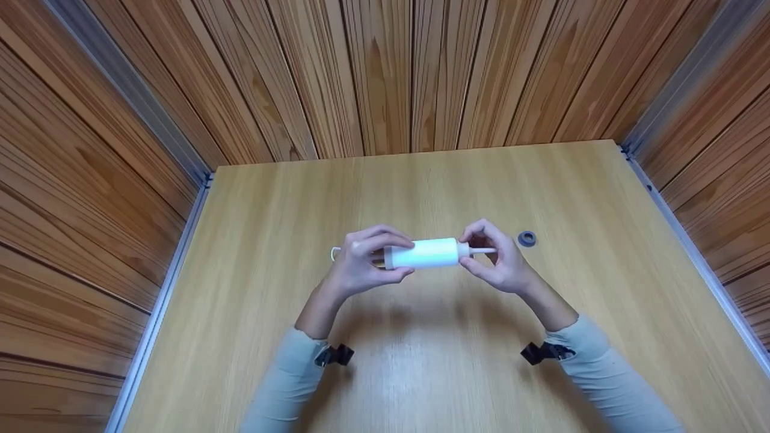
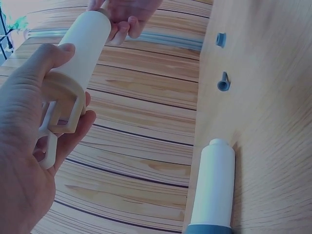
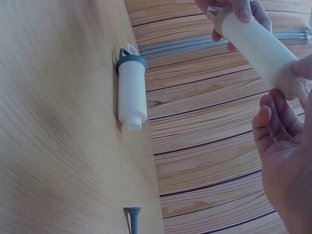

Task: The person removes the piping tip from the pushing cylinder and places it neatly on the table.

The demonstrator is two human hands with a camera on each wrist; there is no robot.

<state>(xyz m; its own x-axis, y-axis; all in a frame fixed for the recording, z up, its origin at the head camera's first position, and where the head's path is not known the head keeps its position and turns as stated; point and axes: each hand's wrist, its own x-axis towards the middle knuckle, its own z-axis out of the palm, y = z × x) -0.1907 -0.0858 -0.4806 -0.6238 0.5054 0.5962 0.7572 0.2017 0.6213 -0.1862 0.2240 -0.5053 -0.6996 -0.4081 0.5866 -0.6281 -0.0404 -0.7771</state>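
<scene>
A white cylindrical bottle (image 1: 428, 252) with a slim pointed nozzle (image 1: 483, 250) is held level above the table between both hands. My left hand (image 1: 370, 258) grips its rear end, around a beige cap (image 2: 63, 87) with an angular handle and a white loop (image 2: 47, 146). My right hand (image 1: 496, 258) pinches the collar at the nozzle end between thumb and fingers. In the right wrist view a second white bottle (image 3: 131, 92), with a dark grey cap and loop, lies on the table. I cannot make it out in the head view.
A small dark grey ring-shaped part (image 1: 527, 239) is on the table to the right of my right hand. The left wrist view shows two small grey parts, one a funnel-like piece (image 2: 224, 83). Wooden plank walls (image 1: 385, 78) with metal rails border the table (image 1: 421, 385).
</scene>
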